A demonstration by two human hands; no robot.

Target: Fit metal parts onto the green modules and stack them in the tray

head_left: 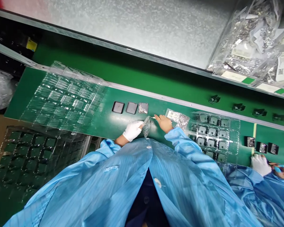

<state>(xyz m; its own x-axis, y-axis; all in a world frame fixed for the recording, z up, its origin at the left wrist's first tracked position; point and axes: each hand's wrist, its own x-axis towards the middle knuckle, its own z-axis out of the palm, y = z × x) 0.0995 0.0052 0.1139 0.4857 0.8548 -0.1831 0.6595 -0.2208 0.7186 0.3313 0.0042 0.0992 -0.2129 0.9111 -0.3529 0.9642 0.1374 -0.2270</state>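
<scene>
My left hand [132,130], in a white glove, grips a small clear plastic bag [146,126] of tiny metal parts close to my body. Just right of the bag's top, my bare right hand [164,123] has its fingers pinched together at a thin pale piece [153,117], too small to name. Beyond the bag stand two small black trays, one on the left [118,107] and one in the middle [132,107]. A third small tray [143,108] beside them holds loose silvery parts. A labelled bag of metal parts [182,121] lies right of my right hand.
Clear blister trays [68,97] cover the left of the green bench; another [215,132] with dark square parts sits right. A metal shelf [132,31] overhangs the back, with bagged parts [253,41]. At far right, a co-worker's gloved hand [261,164] is near several black trays.
</scene>
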